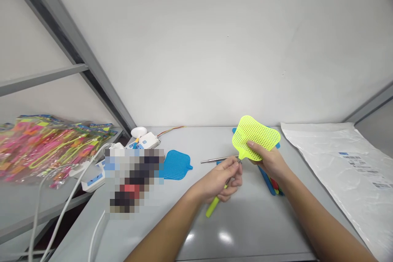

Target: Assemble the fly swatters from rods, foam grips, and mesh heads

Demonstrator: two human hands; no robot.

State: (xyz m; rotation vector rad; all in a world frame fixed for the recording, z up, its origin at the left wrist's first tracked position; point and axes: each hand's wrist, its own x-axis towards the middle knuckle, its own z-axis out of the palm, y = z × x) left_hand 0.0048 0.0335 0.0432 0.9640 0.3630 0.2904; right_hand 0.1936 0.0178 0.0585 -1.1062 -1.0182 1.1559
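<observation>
My right hand (266,159) grips a yellow-green perforated fly swatter head (252,134) by its lower edge, thumb on the front face. Just below the head's neck, my left hand (225,178) is closed around a thin rod that ends in a yellow-green handle (212,207) pointing down toward me. The neck and the rod's tip meet at my left fingertips; whether they are joined I cannot tell. Behind my hands a metal rod (216,159) lies on the table. A blue swatter head (176,165) lies flat to the left.
Blue, red and green handle pieces (268,182) lie partly hidden beneath my right hand. A large white plastic package (334,159) covers the right side. Power strips (93,178) with cables and a blurred-out patch occupy the left. Bagged colourful items (52,147) fill a left shelf.
</observation>
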